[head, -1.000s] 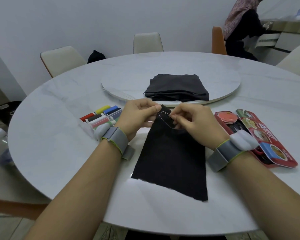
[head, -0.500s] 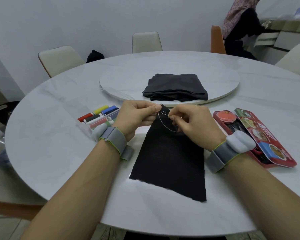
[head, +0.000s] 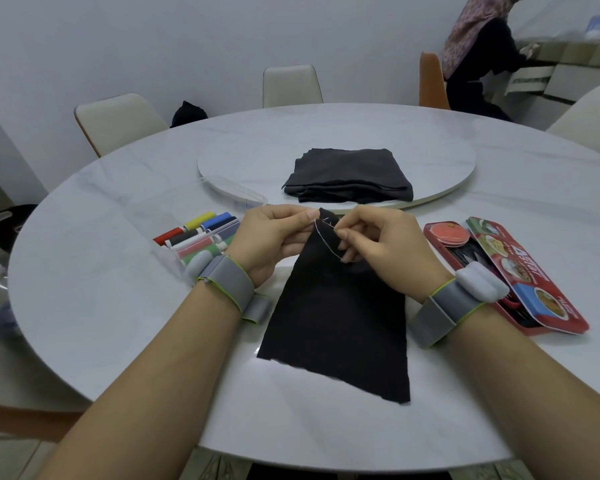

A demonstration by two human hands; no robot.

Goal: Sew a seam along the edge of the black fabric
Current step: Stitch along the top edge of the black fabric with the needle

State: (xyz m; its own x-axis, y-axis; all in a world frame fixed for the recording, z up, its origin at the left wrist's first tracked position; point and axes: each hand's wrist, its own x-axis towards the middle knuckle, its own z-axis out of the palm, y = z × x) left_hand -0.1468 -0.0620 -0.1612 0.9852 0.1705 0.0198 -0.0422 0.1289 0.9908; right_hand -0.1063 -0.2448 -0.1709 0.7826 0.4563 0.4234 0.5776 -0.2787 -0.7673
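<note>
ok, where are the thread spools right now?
Head view: the thread spools lie on the table, left side, just beside the left hand that pinches the black fabric.

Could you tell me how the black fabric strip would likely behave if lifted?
Probably floppy: the black fabric strip bends up off the table where the left hand pinches it. Likely light: a fingertip grip raises its end.
</note>
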